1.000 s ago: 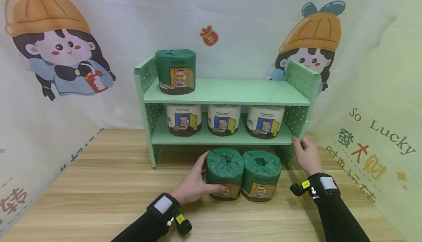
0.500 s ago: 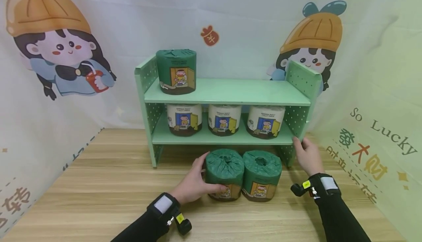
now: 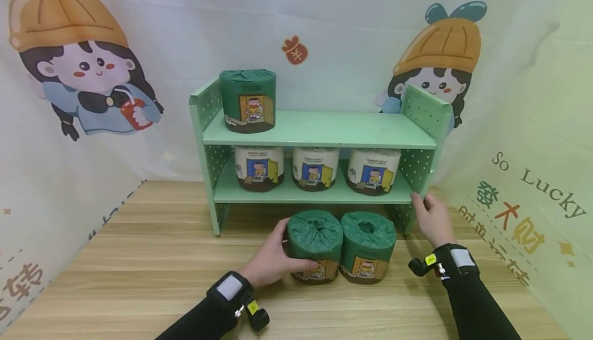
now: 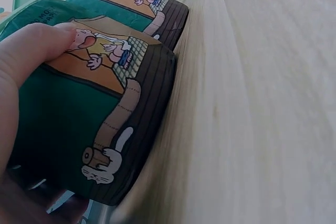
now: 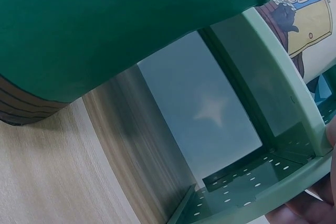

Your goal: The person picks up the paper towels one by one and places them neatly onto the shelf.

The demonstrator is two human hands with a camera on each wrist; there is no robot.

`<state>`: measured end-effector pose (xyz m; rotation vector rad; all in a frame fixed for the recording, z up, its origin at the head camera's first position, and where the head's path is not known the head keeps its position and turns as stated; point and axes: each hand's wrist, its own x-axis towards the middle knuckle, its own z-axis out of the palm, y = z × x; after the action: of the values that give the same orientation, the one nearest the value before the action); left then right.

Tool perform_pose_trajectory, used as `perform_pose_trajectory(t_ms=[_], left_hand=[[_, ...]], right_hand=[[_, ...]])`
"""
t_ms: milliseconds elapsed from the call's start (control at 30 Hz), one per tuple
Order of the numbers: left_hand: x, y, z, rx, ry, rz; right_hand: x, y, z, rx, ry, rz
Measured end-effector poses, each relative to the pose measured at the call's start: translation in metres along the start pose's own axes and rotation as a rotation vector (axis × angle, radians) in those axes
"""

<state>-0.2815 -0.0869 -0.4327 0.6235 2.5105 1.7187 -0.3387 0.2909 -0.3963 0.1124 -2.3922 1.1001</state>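
My left hand (image 3: 273, 256) grips a green-wrapped toilet roll (image 3: 315, 237), its thumb across the printed front and its fingers round the far left side. This roll stands on the table in front of the shelf. A second green toilet roll (image 3: 368, 247) stands close beside it on the right, also visible behind it in the left wrist view. My right hand (image 3: 433, 219) holds the right side panel of the light green shelf (image 3: 319, 196) at the level of the lower board. In the right wrist view, its fingers (image 5: 310, 205) wrap round the panel's edge.
On the upper board a green toilet roll (image 3: 247, 102) stands at the left end. Three white toilet rolls (image 3: 259, 169) stand in a row on the lower board. A printed cloth (image 3: 333, 36) hangs behind and at the sides of the wooden table (image 3: 153, 257).
The left green roll has shifted very slightly left and towards me in my left hand, leaning a little. My right hand stays on the shelf panel.
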Motion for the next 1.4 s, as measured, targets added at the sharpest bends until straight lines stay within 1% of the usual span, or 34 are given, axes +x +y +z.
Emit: perform_pose_trajectory(t_ms=[100, 200, 267, 400, 467, 533, 667, 800, 1067, 1400], left_hand=[[0.001, -0.002, 0.001, -0.008, 0.013, 0.012], [0.000, -0.001, 0.001, -0.007, 0.025, 0.021], [-0.002, 0.004, 0.000, -0.004, 0.035, 0.028], [-0.009, 0.018, -0.002, -0.010, 0.047, 0.041], [-0.010, 0.021, -0.003, -0.011, 0.050, 0.045], [-0.009, 0.018, -0.003, -0.007, 0.056, 0.037], [-0.004, 0.005, -0.004, -0.011, 0.069, 0.033], [-0.002, 0.000, -0.004, -0.030, 0.077, 0.050], [-0.003, 0.004, -0.004, -0.039, 0.080, 0.060], [-0.004, 0.011, -0.003, -0.067, 0.077, 0.130]], right_hand=[[0.000, 0.000, 0.000, -0.003, 0.000, 0.001], [0.000, 0.000, 0.000, -0.003, 0.002, 0.000], [0.000, 0.001, 0.000, -0.004, 0.002, 0.002], [0.000, 0.001, 0.001, -0.003, 0.001, 0.008], [0.000, 0.001, 0.001, -0.005, -0.002, 0.007], [0.001, 0.001, 0.000, -0.004, -0.003, 0.003], [0.001, 0.002, 0.000, -0.005, -0.002, -0.004], [0.001, 0.002, 0.001, 0.000, 0.002, -0.003], [0.001, 0.003, 0.001, 0.000, 0.002, -0.003], [0.000, 0.001, 0.000, -0.005, -0.003, 0.004]])
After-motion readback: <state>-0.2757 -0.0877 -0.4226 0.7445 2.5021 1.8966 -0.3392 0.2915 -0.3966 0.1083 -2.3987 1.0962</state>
